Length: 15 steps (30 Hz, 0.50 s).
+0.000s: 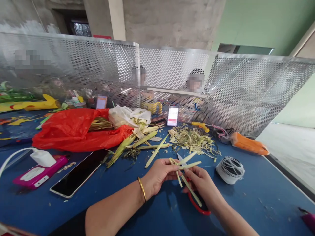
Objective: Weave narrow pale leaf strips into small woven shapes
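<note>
My left hand [158, 175], with a gold bangle at the wrist, pinches thin pale palm-leaf strips [185, 164] at their left end. My right hand [203, 185] grips the same strips from the right, and one strip runs down past its fingers. Red-handled scissors [198, 206] show under my right hand, the blade tip poking up between the strips; I cannot tell whether the hand holds them. Both hands hover just above the blue table [258, 196].
A red plastic bag [73, 129] with leaf stalks, loose green-yellow leaves [137, 141], a pile of shavings [194, 139], a coil of white string [230, 168], a dark phone [76, 177], a pink power bank [36, 173] and an orange tool [248, 144] lie around. A perforated metal screen [246, 95] stands behind, people beyond it.
</note>
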Available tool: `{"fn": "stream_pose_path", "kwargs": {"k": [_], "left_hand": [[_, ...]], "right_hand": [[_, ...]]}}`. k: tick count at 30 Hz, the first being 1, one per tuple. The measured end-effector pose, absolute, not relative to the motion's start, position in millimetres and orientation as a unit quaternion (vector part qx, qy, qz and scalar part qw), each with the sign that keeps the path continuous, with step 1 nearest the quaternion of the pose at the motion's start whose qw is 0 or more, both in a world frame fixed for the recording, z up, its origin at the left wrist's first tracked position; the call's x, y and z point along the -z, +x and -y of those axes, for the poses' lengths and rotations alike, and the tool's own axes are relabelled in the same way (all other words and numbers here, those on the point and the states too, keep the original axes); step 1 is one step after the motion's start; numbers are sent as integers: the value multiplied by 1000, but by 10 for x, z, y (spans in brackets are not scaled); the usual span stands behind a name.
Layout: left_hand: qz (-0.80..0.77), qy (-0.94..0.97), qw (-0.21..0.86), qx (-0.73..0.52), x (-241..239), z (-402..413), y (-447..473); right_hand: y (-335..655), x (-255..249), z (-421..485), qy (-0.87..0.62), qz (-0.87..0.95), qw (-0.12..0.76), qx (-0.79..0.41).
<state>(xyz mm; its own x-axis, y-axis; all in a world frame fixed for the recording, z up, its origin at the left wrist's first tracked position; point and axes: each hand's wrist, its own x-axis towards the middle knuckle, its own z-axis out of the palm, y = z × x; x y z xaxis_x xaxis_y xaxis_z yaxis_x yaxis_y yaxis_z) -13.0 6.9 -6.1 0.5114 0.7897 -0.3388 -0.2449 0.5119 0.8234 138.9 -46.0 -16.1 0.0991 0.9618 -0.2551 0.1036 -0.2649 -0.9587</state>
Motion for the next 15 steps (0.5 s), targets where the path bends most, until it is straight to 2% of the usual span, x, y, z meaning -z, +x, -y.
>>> {"fn": "stream_pose_path", "kwargs": {"k": [3,5,8,12,15], "left_hand": [[-409,343,765,-360,72,-104,-135],[-427,340,753,-367,76,-121,-133],[-440,359,737,-366,80,-128,-127],[-440,399,723,-353,83,-121,-121],[-426,449,709,-338,74,-104,-114]], "right_hand": [[1382,121,502,-570,521,409,-486],[1378,78,529,-528,604,411,-433],[1377,12,559,-493,705,369,-351],[1374,-50,588,-506,749,345,-251],[1368,-83,598,-510,759,375,-155]]}}
